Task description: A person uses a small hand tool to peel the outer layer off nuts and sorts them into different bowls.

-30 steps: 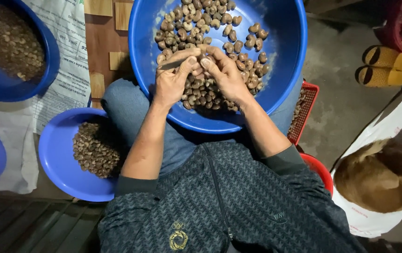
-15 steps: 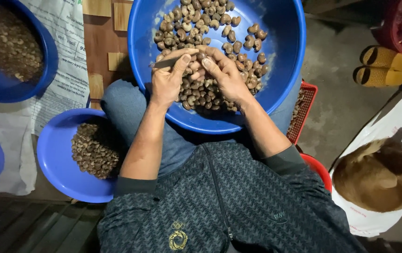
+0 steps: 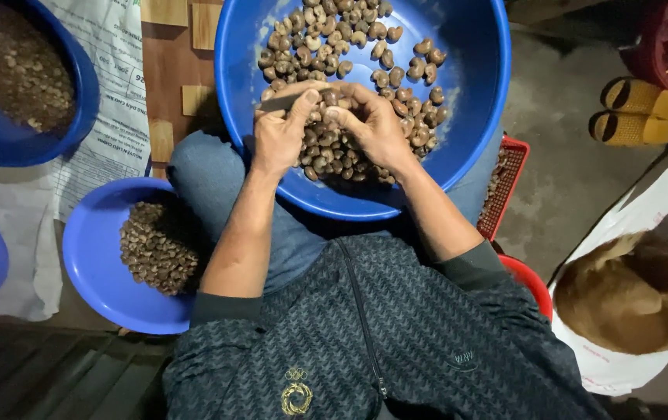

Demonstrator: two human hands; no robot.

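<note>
Hands meet over the nut basin [image 3: 474, 93], top centre.
Left hand [image 3: 279, 136] grips a small blade [image 3: 287, 99]; right hand [image 3: 373, 128] pinches one nut [image 3: 331, 98] against it, steadying it.

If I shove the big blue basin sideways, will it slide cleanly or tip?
The big blue basin seems to rest on the lap, not flat ground, so it would probably rock. Its nuts lie loose and would likely shift. Both hands, left hand and right hand, steady it somewhat.
</note>
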